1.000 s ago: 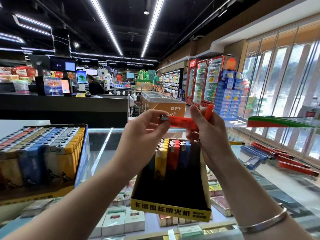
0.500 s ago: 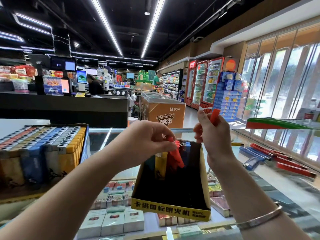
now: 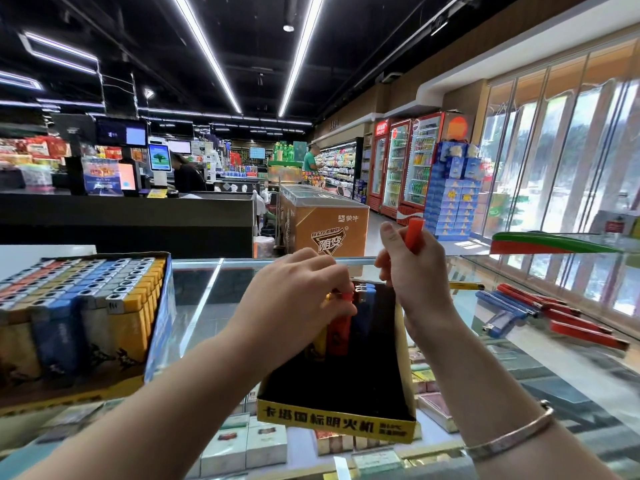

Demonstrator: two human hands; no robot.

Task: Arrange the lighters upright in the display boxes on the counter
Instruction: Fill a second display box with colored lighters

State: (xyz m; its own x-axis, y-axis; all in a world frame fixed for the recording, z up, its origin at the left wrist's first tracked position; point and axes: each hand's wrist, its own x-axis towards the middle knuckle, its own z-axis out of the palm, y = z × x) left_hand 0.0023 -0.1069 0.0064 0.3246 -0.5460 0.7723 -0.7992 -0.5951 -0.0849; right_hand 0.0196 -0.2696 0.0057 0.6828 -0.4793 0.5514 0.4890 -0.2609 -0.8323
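Observation:
A black display box with a yellow front (image 3: 337, 419) sits on the glass counter (image 3: 204, 306) before me. At its far end stand yellow, red and blue lighters. My left hand (image 3: 298, 299) pinches the top of a red lighter (image 3: 339, 329) standing upright in that row. My right hand (image 3: 414, 268) hovers over the box's right wall and grips another red lighter (image 3: 414, 232), which sticks up from my fist.
A full display box of lighters (image 3: 79, 317) stands at the left. Loose red and blue lighters (image 3: 540, 310) lie on the counter at the right. Cigarette packs (image 3: 242, 445) show beneath the glass. A black checkout counter (image 3: 128, 223) lies beyond.
My left hand carried a red lighter from my right hand down into the box and stood it in the row. My right hand kept its own red lighter.

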